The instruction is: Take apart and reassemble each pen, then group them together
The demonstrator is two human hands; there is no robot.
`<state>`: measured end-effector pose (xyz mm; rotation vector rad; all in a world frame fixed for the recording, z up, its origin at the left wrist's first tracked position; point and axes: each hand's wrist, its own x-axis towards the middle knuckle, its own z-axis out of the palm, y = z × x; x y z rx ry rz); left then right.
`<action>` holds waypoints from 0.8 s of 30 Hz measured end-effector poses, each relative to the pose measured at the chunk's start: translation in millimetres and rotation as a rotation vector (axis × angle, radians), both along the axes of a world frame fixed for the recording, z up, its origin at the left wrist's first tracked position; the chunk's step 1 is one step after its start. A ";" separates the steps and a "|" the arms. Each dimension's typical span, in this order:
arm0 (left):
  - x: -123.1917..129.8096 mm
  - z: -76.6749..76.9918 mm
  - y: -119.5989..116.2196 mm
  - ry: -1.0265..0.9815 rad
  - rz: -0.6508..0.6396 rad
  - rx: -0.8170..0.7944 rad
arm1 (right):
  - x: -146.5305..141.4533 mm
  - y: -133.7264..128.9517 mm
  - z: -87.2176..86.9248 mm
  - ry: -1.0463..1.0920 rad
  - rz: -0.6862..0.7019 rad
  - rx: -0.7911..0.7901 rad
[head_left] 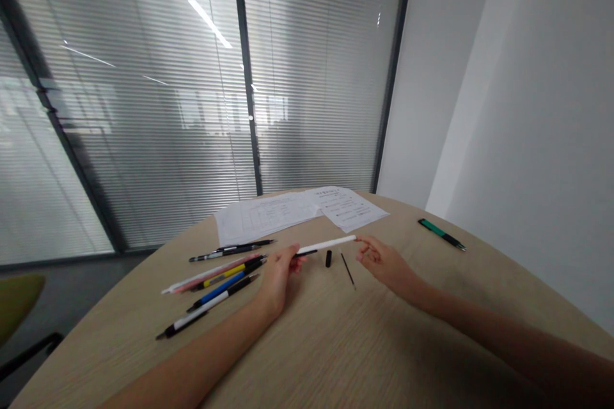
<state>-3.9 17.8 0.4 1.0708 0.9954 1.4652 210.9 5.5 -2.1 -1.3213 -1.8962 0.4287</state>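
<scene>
Over the middle of the table, my left hand is closed around one end of a slim white pen barrel, which points to the right. A short dark piece sticks out beside the barrel from the same fingers; its kind is unclear. My right hand has its fingers curled, with the fingertips at the barrel's right end. Below the barrel, between the hands, a small black pen cap lies on the tabletop. Close to it is a thin dark pen refill.
Several pens lie left of my left hand, among them a yellow pen, a blue pen, a white-and-black pen and black pens. A green pen is at the right. Printed sheets cover the table's far edge.
</scene>
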 end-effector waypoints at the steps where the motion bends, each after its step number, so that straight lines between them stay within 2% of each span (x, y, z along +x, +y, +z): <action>1: 0.9 0.6 -2.0 0.032 -0.022 0.005 | 3.0 -2.5 -1.6 0.083 0.030 -0.044; 5: 4.0 2.4 -8.7 0.156 -0.103 0.006 | 6.9 -13.8 -9.0 0.282 0.109 -0.201; 11: 6.1 3.3 -14.4 0.327 -0.170 0.010 | 10.0 -25.8 -21.6 0.178 0.087 -0.290; 17: 5.5 4.4 -16.3 0.509 -0.128 0.048 | 13.7 -30.7 -24.7 -0.094 0.022 -0.121; 20: 4.6 5.4 -15.8 0.564 -0.096 0.073 | 11.4 -34.0 -22.0 -0.200 0.068 -0.042; 24: 4.1 6.5 -15.3 0.606 -0.060 0.118 | 8.4 -37.6 -18.8 -0.279 0.128 -0.020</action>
